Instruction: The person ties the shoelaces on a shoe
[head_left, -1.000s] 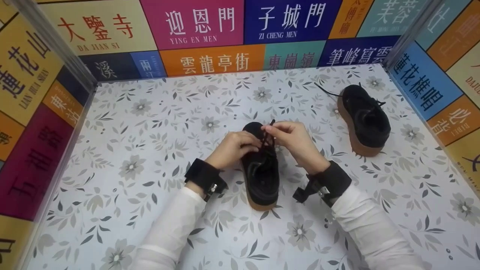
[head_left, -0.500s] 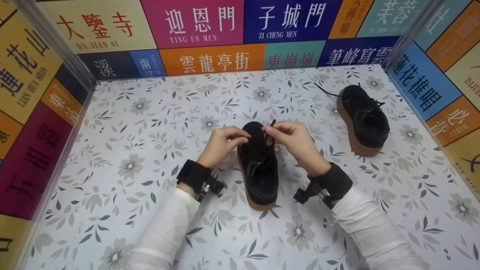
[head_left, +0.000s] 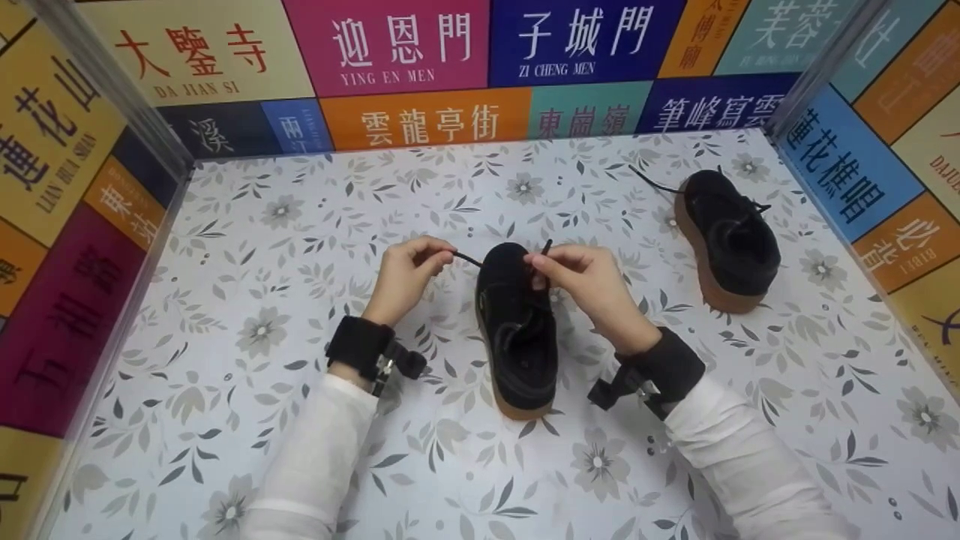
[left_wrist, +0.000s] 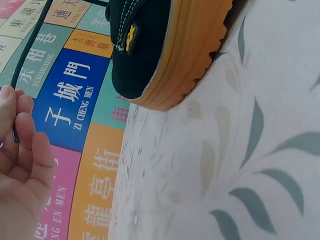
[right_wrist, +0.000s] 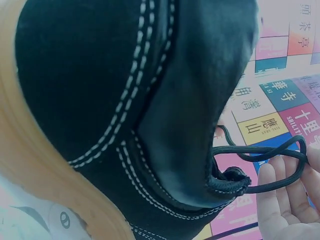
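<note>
- Clearly, the left hand (head_left: pixel 405 279) has a narrow grip, thumb and fingers pinching one end of a black lace (head_left: pixel 466 259); the tip pokes out past the fingers in the left wrist view.
- The right hand (head_left: pixel 596 289) also pinches the lace, thumb against finger, beside the toe half of the near shoe; a short end stands up above this grip, and the right wrist view shows a loose loop running to the fingers.
- Between the hands, the near shoe (head_left: pixel 519 341) sits upright, toe toward the back wall: black, with white stitching, a small yellow mark on its side and a thick tan ridged sole.
- Farther right stands a matching second shoe (head_left: pixel 727 240), its own lace trailing toward the left.
- Beneath everything, the bench (head_left: pixel 337 225) is white with grey flowers and leaves.
- Around it rise walls (head_left: pixel 405 45) of coloured panels bearing Chinese characters and romanised names.
</note>
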